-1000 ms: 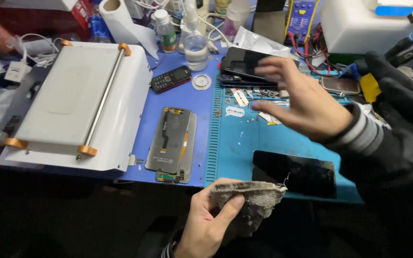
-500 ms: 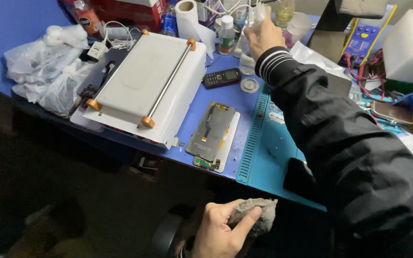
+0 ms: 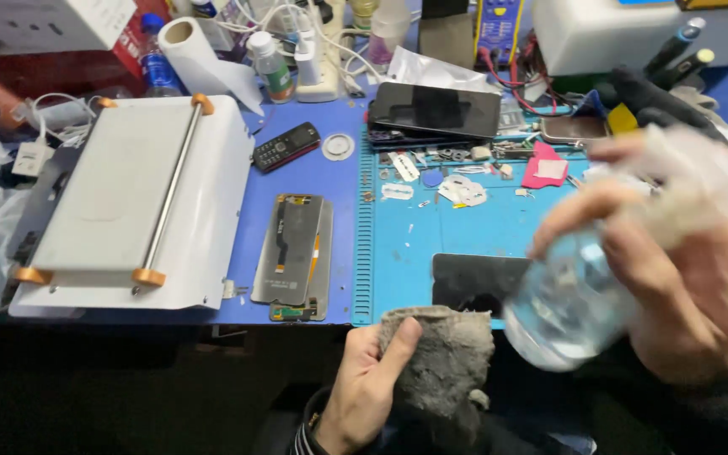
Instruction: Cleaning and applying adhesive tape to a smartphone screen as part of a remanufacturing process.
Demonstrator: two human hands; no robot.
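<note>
On the left of the bench [image 3: 330,173] sits a white machine [image 3: 128,206] with a metal bar. Next to it lies a phone screen part [image 3: 292,253], back side up. Near the front edge, our left hand [image 3: 364,392] has its grip closed tight on a gray rag [image 3: 444,358]. To the right, our right hand [image 3: 684,278] is wrapped around a clear plastic bottle [image 3: 570,307], tipped toward the rag, above a dark phone screen [image 3: 478,282] on the teal mat [image 3: 465,227].

Rag [image 3: 441,362] left of bottle [image 3: 579,299] — both before the mat [image 3: 465,232]
</note>
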